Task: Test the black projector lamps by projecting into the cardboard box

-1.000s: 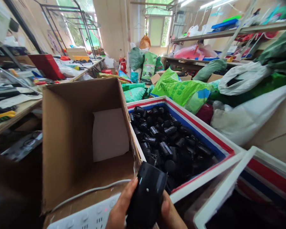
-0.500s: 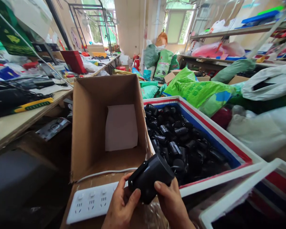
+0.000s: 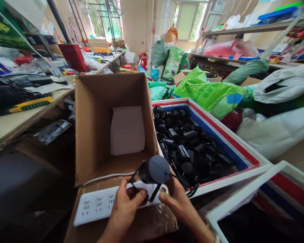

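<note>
Over the power strip, my two hands hold a black cylindrical device [image 3: 159, 169], its flat round end tilted up toward me. My left hand [image 3: 128, 202] is closed at the device's lower left, finger and thumb pinched on a dark part that I cannot make out clearly. Behind the device's right side my right hand [image 3: 176, 195] is closed against it, with some fingers hidden. A black cord [image 3: 192, 187] loops out past the right hand. Beneath lies the white power strip [image 3: 92, 206], partly covered by the hands.
An open cardboard box [image 3: 91, 135] with a pale sheet inside stands ahead. To its right, a white-rimmed foam crate [image 3: 218, 126] holds many black cylindrical devices. Another white-rimmed crate [image 3: 245, 199] is at lower right, a cluttered workbench [image 3: 27, 113] at left. Green bags [image 3: 210, 89] lie beyond.
The black device has turned so its round end faces up, and its cord shows. My left hand has shifted to a pinch at its lower left. The view has moved slightly.
</note>
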A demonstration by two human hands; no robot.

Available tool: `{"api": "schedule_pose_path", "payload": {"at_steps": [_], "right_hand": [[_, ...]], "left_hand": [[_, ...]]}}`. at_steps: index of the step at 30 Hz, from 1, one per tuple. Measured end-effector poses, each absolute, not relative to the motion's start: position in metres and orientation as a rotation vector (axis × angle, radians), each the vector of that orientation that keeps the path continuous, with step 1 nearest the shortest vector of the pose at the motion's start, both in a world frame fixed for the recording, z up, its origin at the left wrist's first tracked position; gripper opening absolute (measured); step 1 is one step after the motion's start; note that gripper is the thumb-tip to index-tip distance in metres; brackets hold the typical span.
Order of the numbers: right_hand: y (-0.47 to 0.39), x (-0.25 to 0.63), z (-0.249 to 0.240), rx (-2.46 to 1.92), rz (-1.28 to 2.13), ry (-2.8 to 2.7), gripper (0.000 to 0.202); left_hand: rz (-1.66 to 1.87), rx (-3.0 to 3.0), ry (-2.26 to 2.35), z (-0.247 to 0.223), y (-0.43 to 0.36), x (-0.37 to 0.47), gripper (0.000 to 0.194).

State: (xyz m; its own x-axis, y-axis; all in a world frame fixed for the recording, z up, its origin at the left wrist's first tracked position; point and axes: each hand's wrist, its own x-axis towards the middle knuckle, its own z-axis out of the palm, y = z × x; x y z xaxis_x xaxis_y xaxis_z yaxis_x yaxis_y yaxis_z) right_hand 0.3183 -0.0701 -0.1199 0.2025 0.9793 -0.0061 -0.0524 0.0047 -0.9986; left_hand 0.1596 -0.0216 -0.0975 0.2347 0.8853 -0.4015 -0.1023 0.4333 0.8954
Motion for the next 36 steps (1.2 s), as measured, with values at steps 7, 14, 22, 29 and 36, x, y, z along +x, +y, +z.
{"api": "schedule_pose_path", "payload": {"at_steps": [7,14,22,29,36], "right_hand": [[-0.123,0.385,-0.161,-2.259,0.762,-1.250,0.024],[-0.082,0.370,-0.199,-1.749,0.661,-1.304,0.032],[-0.060,0.362,-0.162,-1.677,0.702,-1.243,0.029],[-0.044,0.318,-0.149,-1.502,0.885,-1.503,0.028],[-0.037,0.324,-0.156,-1.452,0.934,-1.742,0.012]], "left_hand": [[0.786,0.844,1.130,-0.090,-0.010,0.147,0.044],[0.777,0.848,1.008,-0.085,-0.012,0.141,0.042],[1.022,0.808,1.061,-0.057,0.006,0.100,0.045],[1.096,0.769,1.027,-0.053,0.011,0.081,0.045],[1.123,0.741,1.027,-0.063,0.011,0.072,0.045]]}}
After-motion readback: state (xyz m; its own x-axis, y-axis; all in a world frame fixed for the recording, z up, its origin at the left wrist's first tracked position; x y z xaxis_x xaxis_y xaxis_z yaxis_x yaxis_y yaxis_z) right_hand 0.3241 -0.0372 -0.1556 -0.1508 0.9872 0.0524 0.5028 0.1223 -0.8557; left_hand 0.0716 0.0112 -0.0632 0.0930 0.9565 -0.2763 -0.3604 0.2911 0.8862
